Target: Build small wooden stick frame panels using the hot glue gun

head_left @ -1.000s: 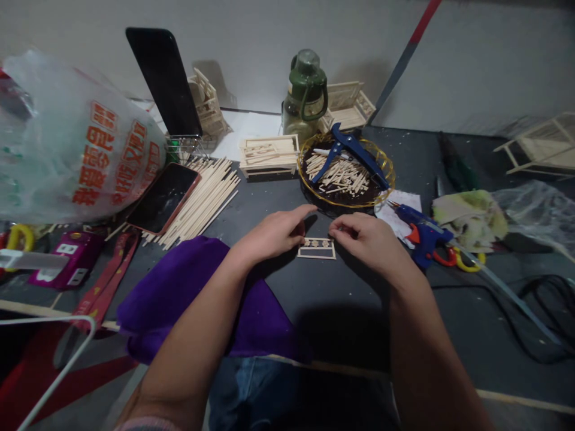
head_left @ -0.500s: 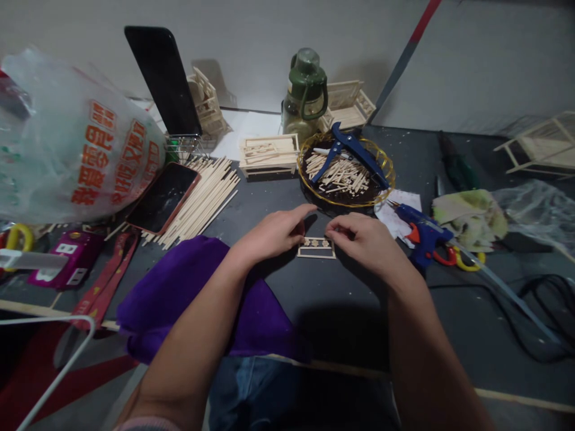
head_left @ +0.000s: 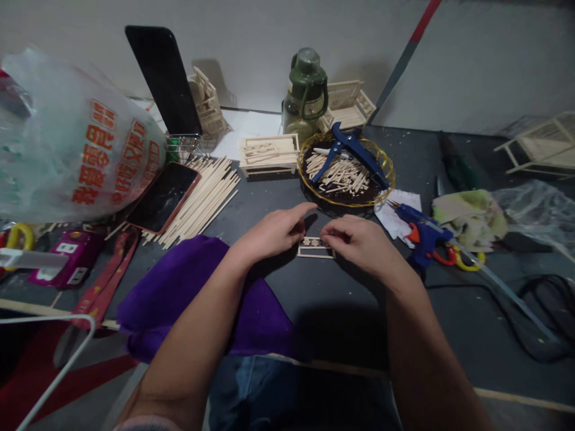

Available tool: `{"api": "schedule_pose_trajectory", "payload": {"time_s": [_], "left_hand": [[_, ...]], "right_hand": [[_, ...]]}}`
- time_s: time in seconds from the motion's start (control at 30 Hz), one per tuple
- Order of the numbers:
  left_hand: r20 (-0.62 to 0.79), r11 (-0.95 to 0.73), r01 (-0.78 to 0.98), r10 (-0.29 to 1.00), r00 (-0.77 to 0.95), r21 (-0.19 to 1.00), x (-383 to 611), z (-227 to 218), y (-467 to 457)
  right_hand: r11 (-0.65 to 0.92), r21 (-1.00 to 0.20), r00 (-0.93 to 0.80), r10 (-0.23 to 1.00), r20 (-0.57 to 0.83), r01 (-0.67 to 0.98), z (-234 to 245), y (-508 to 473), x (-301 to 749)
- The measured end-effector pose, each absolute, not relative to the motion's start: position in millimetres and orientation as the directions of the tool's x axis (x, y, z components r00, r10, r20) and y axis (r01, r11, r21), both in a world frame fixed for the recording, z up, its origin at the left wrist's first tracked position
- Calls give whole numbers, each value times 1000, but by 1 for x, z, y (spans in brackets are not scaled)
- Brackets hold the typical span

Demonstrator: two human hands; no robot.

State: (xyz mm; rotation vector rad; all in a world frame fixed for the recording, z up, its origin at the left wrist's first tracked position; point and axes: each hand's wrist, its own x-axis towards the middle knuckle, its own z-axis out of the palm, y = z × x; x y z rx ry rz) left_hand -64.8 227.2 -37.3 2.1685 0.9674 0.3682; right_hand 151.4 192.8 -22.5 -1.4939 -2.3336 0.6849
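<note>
A small rectangular frame of pale wooden sticks [head_left: 317, 257] lies flat on the dark table between my hands. Tiny flower-like wooden pieces sit in a row along its upper strip. My left hand [head_left: 274, 235] grips the frame's left end with thumb and curled fingers, its index finger stretched out above. At the upper right part of the frame, my right hand [head_left: 359, 242] is closed in a pinch over the row. Its fingertips cover the right-hand piece, and whatever is between them is hidden.
Beyond my hands stands a gold wire basket [head_left: 392, 179] with short sticks and a blue cutter [head_left: 330, 157]. A blue glue gun [head_left: 424, 230] lies right. Leftward are long sticks [head_left: 204, 206], a phone [head_left: 164, 197], purple cloth [head_left: 179, 287] and a plastic bag [head_left: 58, 149]. A green-topped bottle [head_left: 308, 90] stands behind.
My right hand has shifted slightly left, over the frame's upper strip, and now covers the right-hand flower-like piece. My left hand and the frame look still.
</note>
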Motion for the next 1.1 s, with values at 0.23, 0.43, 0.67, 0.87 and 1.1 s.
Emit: {"api": "schedule_pose_trajectory", "payload": {"time_s": [0.23, 0.43, 0.67, 0.87, 1.1], "left_hand": [[-13, -487, 509, 714, 700, 710, -60, -34, 224], [-10, -501, 487, 690, 724, 716, -56, -35, 222], [-11, -432, 450, 711, 703, 782, -61, -32, 225], [52, -336, 354, 785, 618, 873, -67, -33, 229], [65, -309, 309, 794, 605, 900, -65, -35, 230]], "right_hand": [[352, -529, -414, 910, 0, 773, -25, 193, 152], [346, -530, -416, 909, -15, 774, -24, 193, 152], [373, -531, -458, 888, -32, 761, -22, 192, 153], [417, -507, -509, 859, -50, 754, -26, 192, 153], [465, -514, -559, 829, -34, 721, -34, 191, 149]]}}
